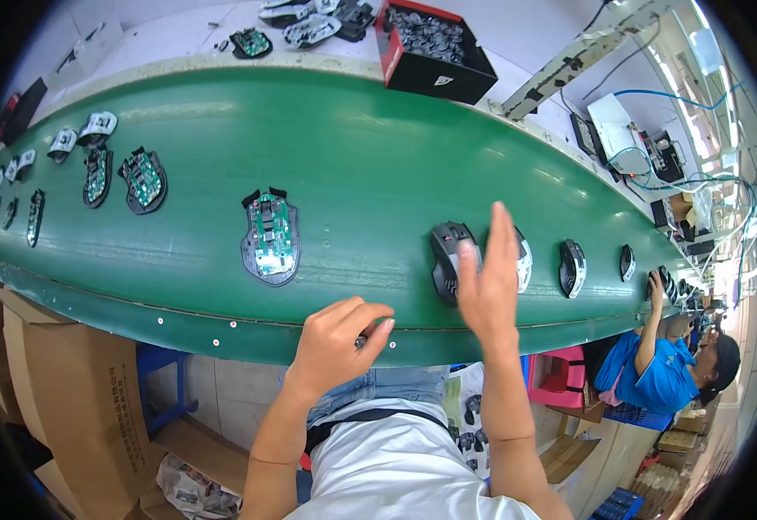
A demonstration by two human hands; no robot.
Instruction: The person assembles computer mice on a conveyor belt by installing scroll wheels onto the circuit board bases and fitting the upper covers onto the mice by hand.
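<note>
My left hand [337, 340] is curled at the belt's near edge, with a small dark part [360, 341] showing between its fingers; its kind is too small to make out. My right hand [489, 282] reaches over the green belt with its fingers stretched out and thumb apart. Just left of it lies a closed black computer mouse [449, 260], and a white-sided mouse [524, 260] is partly hidden behind it. Whether the fingers touch either mouse I cannot tell. Between my hands and the left group, an open mouse base with a green circuit board [272, 238] rests on the belt.
The green conveyor belt [370, 173] runs left to right. More open mouse bases [143, 181] and white shells [98, 128] lie left; closed mice [572, 268] lie right. A box of small parts [439, 65] stands beyond. A co-worker in blue [656, 368] sits right, one hand on the belt.
</note>
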